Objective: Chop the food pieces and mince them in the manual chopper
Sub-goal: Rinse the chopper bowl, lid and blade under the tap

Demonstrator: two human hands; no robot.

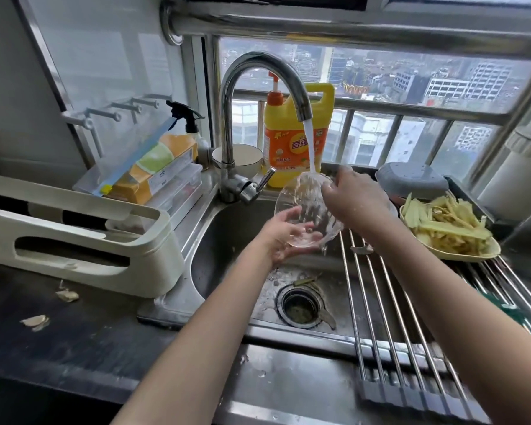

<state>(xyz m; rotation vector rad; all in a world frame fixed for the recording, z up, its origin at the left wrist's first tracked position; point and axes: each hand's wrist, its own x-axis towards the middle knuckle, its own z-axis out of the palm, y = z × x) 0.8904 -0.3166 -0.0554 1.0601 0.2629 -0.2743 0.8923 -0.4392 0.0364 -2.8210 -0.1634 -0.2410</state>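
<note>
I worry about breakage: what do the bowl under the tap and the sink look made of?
Clear bowl: see-through and glossy, hands visible through it; probably glass, possibly clear plastic. Sink: dull brushed grey metal with soft reflections, likely stainless steel.

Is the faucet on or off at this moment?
On. A white stream of water falls from the faucet spout onto the clear bowl.

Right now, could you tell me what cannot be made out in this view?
- Head view: right hand fingertips, hidden inside the clear bowl behind running water.
- Grey lidded container: contents hidden by its lid; lower part behind the plate of cut strips.
- Detergent bottle label: too blurred to read.
</note>
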